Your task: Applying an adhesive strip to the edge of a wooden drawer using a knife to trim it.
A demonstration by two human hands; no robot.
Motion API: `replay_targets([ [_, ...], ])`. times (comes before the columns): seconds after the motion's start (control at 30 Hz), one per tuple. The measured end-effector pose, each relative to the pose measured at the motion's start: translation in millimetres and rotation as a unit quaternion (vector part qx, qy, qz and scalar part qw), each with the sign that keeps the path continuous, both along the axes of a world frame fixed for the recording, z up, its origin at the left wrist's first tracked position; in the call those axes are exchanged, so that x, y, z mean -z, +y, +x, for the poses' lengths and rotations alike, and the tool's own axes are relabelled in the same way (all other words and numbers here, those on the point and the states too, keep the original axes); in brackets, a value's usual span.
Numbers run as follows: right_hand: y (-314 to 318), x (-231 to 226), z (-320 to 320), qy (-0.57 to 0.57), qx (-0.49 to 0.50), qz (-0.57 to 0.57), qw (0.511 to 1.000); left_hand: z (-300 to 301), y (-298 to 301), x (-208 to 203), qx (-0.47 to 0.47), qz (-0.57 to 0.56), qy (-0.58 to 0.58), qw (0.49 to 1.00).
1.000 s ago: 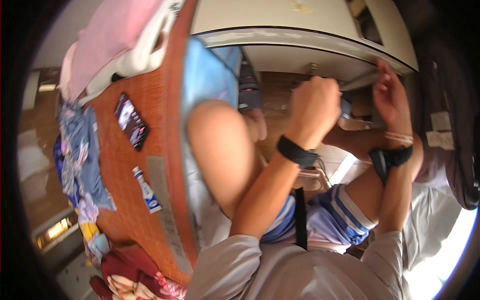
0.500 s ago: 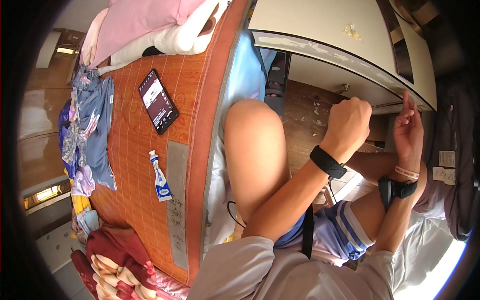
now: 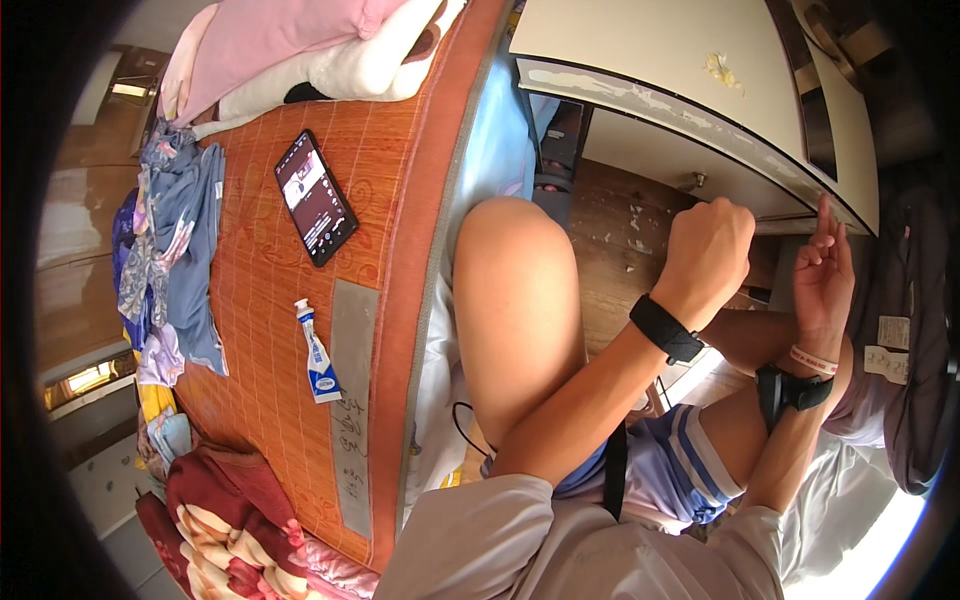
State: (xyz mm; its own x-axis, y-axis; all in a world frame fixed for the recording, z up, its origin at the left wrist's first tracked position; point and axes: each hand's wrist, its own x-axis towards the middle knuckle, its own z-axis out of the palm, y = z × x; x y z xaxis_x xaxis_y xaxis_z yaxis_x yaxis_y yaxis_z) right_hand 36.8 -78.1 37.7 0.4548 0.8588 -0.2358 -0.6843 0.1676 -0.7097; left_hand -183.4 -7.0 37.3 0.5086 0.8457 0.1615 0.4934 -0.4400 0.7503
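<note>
My left hand is raised in a fist with its back toward me, and nothing sticks out of it. A black strap circles that wrist. To its right, my right hand is held up with the palm side showing. Its index finger points up, some other fingers are partly bent, and I see nothing in it. A black wrist device and a pale printed band are on the right wrist. Both hands are in the air in front of a cream cabinet; the right fingertips overlap its lower edge.
On the bed mat at left lie a lit phone and a blue-and-white tube. Around it are a pink pillow, crumpled clothes and a red floral blanket. Dark garments hang at far right.
The whole view has shifted slightly. My left hand stays in a fist; my right fingers look a little more apart. The picture on the phone screen differs.
</note>
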Motion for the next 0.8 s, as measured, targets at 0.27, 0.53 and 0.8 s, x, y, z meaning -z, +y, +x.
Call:
replay_targets([
  [0.27, 3, 7, 1, -0.051, 0.045, -0.024, 0.997, 2, 0, 0, -0.005, -0.002, 0.001, 1.000],
  [0.53, 10, -6, -14, -0.122, 0.078, -0.078, 0.986, 3, -1, 0, -0.003, -0.003, -0.003, 1.000],
  [0.8, 5, -4, -11, -0.195, 0.093, -0.152, 0.965, -2, 1, -1, -0.006, -0.010, 0.011, 1.000],
])
